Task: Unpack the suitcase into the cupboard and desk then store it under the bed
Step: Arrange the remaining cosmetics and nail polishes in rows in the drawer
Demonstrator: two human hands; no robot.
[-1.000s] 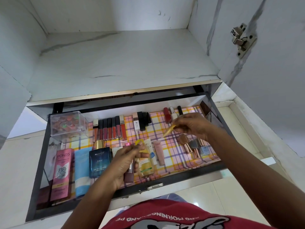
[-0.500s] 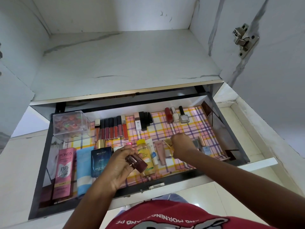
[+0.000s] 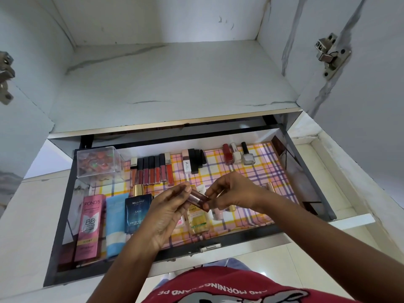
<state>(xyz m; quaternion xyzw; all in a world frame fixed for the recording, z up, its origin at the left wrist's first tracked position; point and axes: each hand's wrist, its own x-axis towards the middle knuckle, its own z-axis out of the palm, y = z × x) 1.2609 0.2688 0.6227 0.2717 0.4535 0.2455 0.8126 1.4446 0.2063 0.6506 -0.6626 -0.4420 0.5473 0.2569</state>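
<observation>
Two hands: both meet on one small item above the open drawer point(image 3: 310, 171).
Item held: a short maroon lipstick tube point(image 3: 197, 200), lying tilted between the two hands, over the drawer's front half.
Left hand point(image 3: 168, 212): palm up, fingers curled round the tube's left end, thumb on top.
Right hand point(image 3: 235, 193): fingertips pinching the tube's right end; wrist reaching in from the right.
Directly beneath the hands: a yellow bottle point(image 3: 197, 221) and a pale pink tube point(image 3: 218, 214), lying flat on the checked liner point(image 3: 260, 169).
Just left of the left hand: a dark blue perfume box point(image 3: 136, 212), partly covered by the palm.
Further left: a light blue tube point(image 3: 115, 224), then a pink BB cream box point(image 3: 88, 226) by the drawer's left wall.
Beyond the hands: a row of red lip glosses point(image 3: 153, 171), and a group of black tubes point(image 3: 195, 159) with one white one.
Beyond the right hand: three nail polish bottles point(image 3: 238, 153), near the back right corner.
Beyond the left hand, back left corner: a clear plastic box point(image 3: 98, 164) of small coloured pieces.
Above all: a white marbled cupboard shelf point(image 3: 170, 84), with a metal hinge point(image 3: 331, 54) on the right wall.
</observation>
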